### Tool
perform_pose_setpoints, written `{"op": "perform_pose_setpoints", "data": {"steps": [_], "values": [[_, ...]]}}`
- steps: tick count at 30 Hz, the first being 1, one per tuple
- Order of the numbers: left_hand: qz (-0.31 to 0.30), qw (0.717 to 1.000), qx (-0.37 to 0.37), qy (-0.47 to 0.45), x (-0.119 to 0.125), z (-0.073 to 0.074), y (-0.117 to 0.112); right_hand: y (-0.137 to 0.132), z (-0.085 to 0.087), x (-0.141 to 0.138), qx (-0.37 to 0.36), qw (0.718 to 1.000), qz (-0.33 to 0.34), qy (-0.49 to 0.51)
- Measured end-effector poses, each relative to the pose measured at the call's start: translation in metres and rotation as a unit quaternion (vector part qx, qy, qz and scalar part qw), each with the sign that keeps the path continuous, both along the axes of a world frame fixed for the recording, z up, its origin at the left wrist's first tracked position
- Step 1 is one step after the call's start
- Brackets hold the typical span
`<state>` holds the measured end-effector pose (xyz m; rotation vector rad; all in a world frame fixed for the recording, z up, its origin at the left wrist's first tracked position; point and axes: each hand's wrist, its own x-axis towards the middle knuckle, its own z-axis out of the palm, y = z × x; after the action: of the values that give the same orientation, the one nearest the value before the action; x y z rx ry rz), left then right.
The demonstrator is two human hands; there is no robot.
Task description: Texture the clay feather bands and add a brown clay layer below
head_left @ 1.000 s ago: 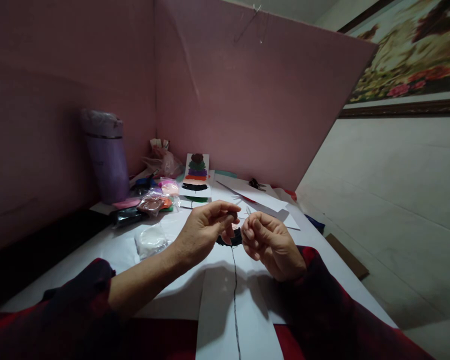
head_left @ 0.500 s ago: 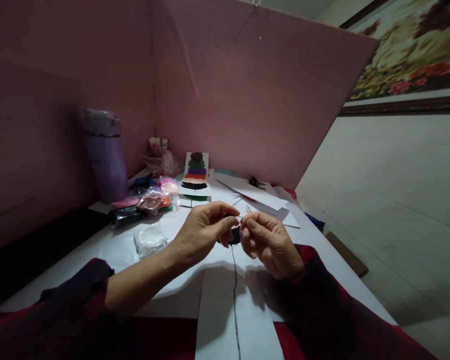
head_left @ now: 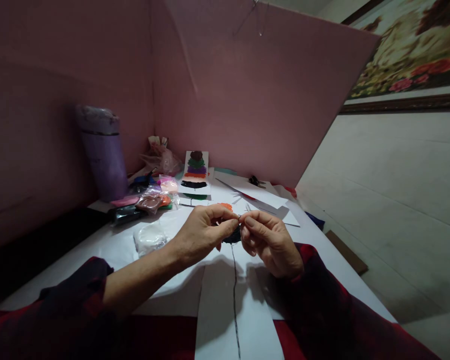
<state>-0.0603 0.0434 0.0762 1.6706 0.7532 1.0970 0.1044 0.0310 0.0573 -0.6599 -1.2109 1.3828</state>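
My left hand (head_left: 197,237) and my right hand (head_left: 270,245) meet at the fingertips above a long white paper strip (head_left: 215,310). Thumb and forefinger are pinched on each side, and a tiny dark bit shows between the tips, too small to name. On the strip, a thin black line (head_left: 235,295) runs toward me from a black patch (head_left: 231,237), partly covered by my fingers. Just past my left knuckles an orange patch (head_left: 226,206) peeks out. A bag of white material (head_left: 150,238) lies left of my left wrist.
A card with stacked colour bands (head_left: 195,172) leans at the back. Left of it are bagged coloured lumps (head_left: 150,203) and a purple tumbler (head_left: 104,162). White sheets (head_left: 253,192) and black-handled scissors (head_left: 255,181) lie at the back right. A pink partition (head_left: 247,90) encloses the table.
My fingertips have come closer together, closing the small gap between the two hands. The orange patch behind my left hand now shows.
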Motion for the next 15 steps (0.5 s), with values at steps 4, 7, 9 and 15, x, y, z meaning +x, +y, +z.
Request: {"op": "perform_pose_setpoints", "data": {"steps": [4,7,9,15], "values": [[0.008,1.000,-0.002,0.025,-0.0011,0.0007,0.0002,-0.0005,0.0006,-0.0016,0.018,0.999,-0.021,-0.029],[0.014,0.999,-0.010,0.040,-0.0021,0.0002,0.0008,0.0000,-0.0009,-0.0024,0.036,0.998,-0.033,-0.044],[0.019,0.998,-0.015,0.050,-0.0025,-0.0004,0.0009,0.0004,-0.0032,-0.0023,0.050,0.997,-0.035,-0.053],[0.038,0.996,-0.024,0.079,-0.0030,-0.0001,-0.0008,-0.0007,-0.0063,-0.0018,0.095,0.989,-0.047,-0.100]]}}
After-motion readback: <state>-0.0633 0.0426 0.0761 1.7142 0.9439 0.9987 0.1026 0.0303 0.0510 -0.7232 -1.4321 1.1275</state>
